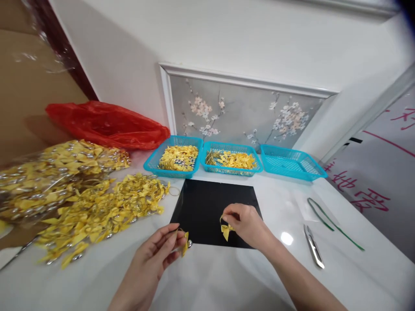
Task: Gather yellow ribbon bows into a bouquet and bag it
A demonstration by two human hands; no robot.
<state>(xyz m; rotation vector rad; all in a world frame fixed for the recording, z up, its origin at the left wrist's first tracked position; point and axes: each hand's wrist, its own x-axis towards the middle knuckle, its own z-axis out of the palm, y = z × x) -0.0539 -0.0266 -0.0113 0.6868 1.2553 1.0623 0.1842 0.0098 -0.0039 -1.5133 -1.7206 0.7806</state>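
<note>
Flower (186,244) and silver bead (189,243) jut out beyond the left hand (158,255), whose thumb and fingers are closed on the thin stem, probably to spare the petals. The right hand (245,222) pinches a second flower (226,232) by its looped stem, so the yellow petals hang below the fingertips. That flower shows against the black mat (212,211), whose dark plain ground likely makes fine wire easier to see; the first is beside the mat's near left corner.

On the surface (266,276), a loose pile (113,207) spreads to the left, presumably for easy reach. Behind the mat, the left basket (171,174) and middle basket (230,172) contain more flowers, their walls keeping them together. The tool (314,247) and green strip (345,236) lie right, well apart from both hands.
</note>
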